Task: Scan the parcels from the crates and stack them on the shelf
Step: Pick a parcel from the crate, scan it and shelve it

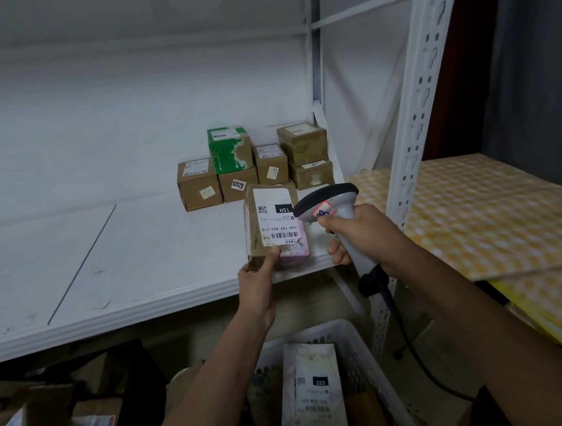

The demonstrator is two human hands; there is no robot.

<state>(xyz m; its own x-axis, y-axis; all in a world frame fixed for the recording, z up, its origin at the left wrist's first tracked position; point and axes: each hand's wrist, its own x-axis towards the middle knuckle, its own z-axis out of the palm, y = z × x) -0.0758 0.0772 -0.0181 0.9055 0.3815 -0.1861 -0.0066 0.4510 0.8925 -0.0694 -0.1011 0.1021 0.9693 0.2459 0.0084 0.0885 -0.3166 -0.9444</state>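
Fingers of the left hand are pinched on a parcel; the right hand is wrapped round the scanner. Scanning is underway; stacking beside the boxes on the shelf is needed next.

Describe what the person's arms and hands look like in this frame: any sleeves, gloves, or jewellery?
Both forearms are bare as far as the frame shows: no sleeves in view. The left hand and right hand wear no gloves, and no rings, watch or wristband are visible on the fingers or wrists. A dark shape beside the right elbow cannot be identified.
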